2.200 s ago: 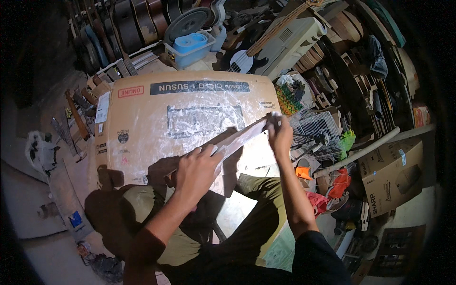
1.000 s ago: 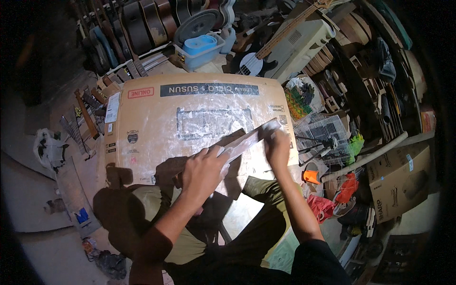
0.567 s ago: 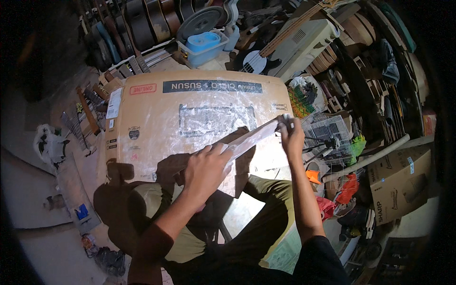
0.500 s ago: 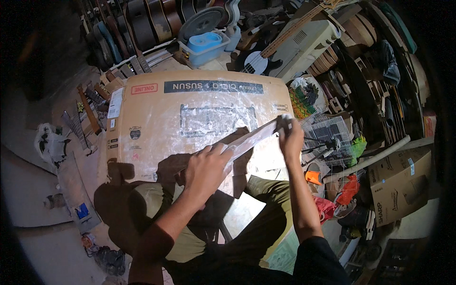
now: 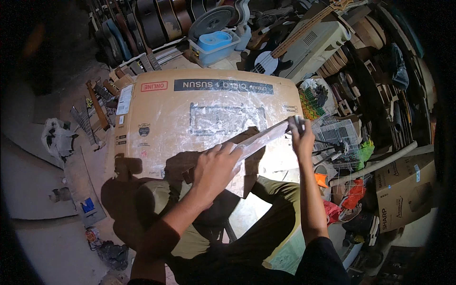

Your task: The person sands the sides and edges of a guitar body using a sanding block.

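A long pale, dust-whitened strip (image 5: pixel 263 136), apparently wood, slants upward to the right over a big, dusty cardboard sheet or box (image 5: pixel 161 114). My left hand (image 5: pixel 213 168) is closed over the strip's lower part, fingertips on its upper side. My right hand (image 5: pixel 302 135) is closed at the upper end, fingers bent around it; a small greyish patch shows at these fingertips, too small to make out. My bent legs (image 5: pixel 273 209) in olive trousers are beneath, and the strip casts shadow on the cardboard.
Guitar bodies (image 5: pixel 156 26) line the back, beside a translucent tub (image 5: pixel 209 54) and a black bass (image 5: pixel 268 61). Stacked wood pieces (image 5: pixel 370 95), a wire cage (image 5: pixel 346 137), a pale pipe (image 5: pixel 375 168) and another carton (image 5: pixel 401 204) crowd the right. Wooden necks (image 5: pixel 95 107) lie left.
My right hand dipped down the strip about a second ago and is back at its upper end. My left hand keeps its grip. The whole view has shifted slightly rightward.
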The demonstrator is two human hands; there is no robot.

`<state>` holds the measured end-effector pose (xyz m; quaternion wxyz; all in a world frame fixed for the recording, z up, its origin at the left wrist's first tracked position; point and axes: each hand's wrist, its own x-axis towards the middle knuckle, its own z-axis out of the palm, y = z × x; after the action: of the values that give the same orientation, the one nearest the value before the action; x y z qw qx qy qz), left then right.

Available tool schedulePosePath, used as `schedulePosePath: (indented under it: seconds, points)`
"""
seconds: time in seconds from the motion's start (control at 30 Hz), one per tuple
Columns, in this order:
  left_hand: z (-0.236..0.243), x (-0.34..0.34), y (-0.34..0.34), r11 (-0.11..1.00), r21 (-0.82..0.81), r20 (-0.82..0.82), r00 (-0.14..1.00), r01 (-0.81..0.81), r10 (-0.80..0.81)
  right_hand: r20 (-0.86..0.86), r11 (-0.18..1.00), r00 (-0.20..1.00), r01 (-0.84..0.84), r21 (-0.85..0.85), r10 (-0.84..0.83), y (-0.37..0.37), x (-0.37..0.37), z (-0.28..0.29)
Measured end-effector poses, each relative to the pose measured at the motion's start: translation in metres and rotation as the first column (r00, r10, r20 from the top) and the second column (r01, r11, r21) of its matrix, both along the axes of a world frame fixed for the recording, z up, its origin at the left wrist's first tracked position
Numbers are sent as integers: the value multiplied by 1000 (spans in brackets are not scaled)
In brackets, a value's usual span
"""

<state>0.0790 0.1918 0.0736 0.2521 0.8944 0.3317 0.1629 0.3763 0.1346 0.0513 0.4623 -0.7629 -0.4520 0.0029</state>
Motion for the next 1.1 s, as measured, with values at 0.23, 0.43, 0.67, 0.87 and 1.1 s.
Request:
schedulePosePath:
  seconds: [0.23,0.43,0.67,0.87,1.1]
  points:
    - [-2,-6,6,1000,-18,43,999,-9,9,425,934,901,72,-350,90,-16,-19,-6]
    - [-2,-6,5,1000,29,87,996,-13,10,544,988,830,-47,-146,120,-28,-53,-24]
    - [1,-5,5,999,26,29,999,-20,20,459,976,884,19,-219,86,-19,-17,-20]
    - [0,0,4,999,-30,34,999,-21,22,146,987,986,100,-126,-82,-7,12,-12]
    - [6,-2,14,997,16,49,996,-77,76,288,982,957,79,-172,-26,-16,-1,-25]
